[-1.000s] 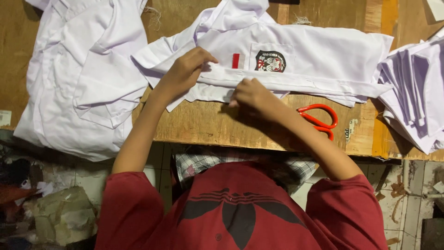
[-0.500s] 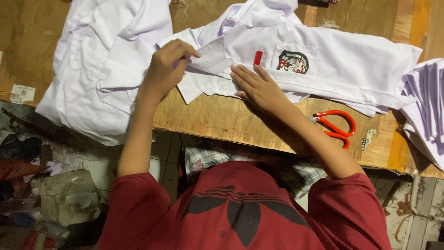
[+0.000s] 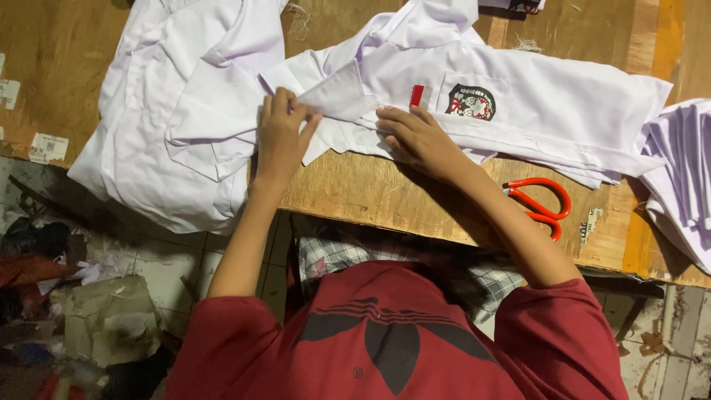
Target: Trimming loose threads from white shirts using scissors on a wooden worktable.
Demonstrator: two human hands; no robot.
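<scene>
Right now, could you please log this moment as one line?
left hand: pinching sleeve | right hand: flat on white shirt | scissors: untouched

You have two hands on the table: your left hand (image 3: pixel 280 137) and your right hand (image 3: pixel 418 137). One white shirt (image 3: pixel 533 96) lies spread out under them. It has one dark badge (image 3: pixel 472 101) on its one pocket, and one small red and white patch (image 3: pixel 420 95) beside it. One heap of white shirts (image 3: pixel 178 111) sits on your left and one stack of folded white cloth (image 3: pixel 685 170) on your right; you cannot count the pieces. One pair of orange scissors (image 3: pixel 539 201) lies on one wooden table (image 3: pixel 370 192).
</scene>
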